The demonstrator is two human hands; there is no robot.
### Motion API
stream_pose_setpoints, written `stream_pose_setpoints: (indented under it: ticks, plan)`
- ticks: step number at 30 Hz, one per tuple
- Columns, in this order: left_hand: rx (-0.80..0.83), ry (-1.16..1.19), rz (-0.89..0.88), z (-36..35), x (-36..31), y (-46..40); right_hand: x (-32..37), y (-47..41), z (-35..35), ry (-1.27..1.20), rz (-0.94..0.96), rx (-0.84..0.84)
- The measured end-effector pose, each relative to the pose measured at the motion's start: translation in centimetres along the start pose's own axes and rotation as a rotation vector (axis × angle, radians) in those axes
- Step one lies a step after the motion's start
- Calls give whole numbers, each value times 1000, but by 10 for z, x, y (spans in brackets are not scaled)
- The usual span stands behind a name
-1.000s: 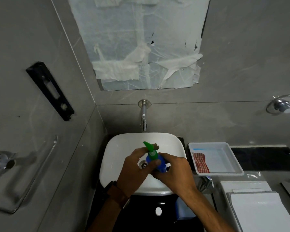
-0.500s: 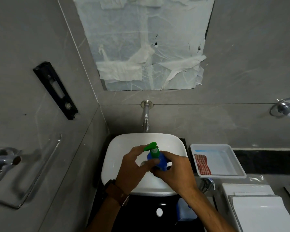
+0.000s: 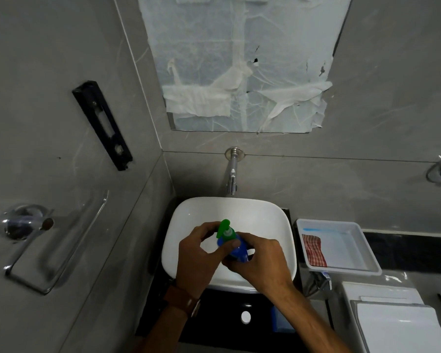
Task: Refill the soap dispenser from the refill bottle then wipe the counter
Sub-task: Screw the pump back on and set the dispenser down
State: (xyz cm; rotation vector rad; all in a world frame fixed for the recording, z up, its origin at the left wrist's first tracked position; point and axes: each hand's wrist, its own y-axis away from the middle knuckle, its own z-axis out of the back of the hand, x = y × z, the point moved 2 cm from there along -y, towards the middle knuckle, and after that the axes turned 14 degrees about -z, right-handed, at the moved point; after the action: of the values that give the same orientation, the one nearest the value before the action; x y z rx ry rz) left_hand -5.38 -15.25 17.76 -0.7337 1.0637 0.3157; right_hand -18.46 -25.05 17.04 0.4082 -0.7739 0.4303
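Observation:
A blue soap dispenser (image 3: 237, 249) with a green pump top (image 3: 224, 228) is held above the white basin (image 3: 229, 212). My right hand (image 3: 261, 261) grips the blue body from the right. My left hand (image 3: 199, 253) pinches the green pump collar with thumb and fingers. The pump nozzle points up and to the left. A red checked cloth (image 3: 313, 250) lies in the white tray (image 3: 354, 268) right of the basin. I see no refill bottle that I can name with certainty.
A wall tap (image 3: 231, 174) juts out over the basin. On the black counter (image 3: 222, 314) lie a blue object (image 3: 280, 324) and a white round cap (image 3: 245, 317). A white toilet tank (image 3: 392, 322) is at lower right, a towel ring (image 3: 54, 240) on the left wall.
The green pump nozzle has swung from pointing upper left to more upright and leftward as my left hand turned the collar. Both hands stayed over the basin.

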Motion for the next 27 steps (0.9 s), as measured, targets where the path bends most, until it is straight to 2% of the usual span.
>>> stream_pose_setpoints:
  ticks: [8,12,17,22,27]
  plan:
    - [-79,28,72,42,25,46,4,3,-51,43,46,121]
    - [-146,40,307,68,65,97,0,6,-98,21,14,259]
    - [-259,-5,568,85,125,161,-8,12,-178,123,24,374]
    - [-304,-25,709,86,180,200,-17,6,-252,173,-30,452]
    - [-349,0,801,87,224,212,-23,-11,-299,102,-76,444]
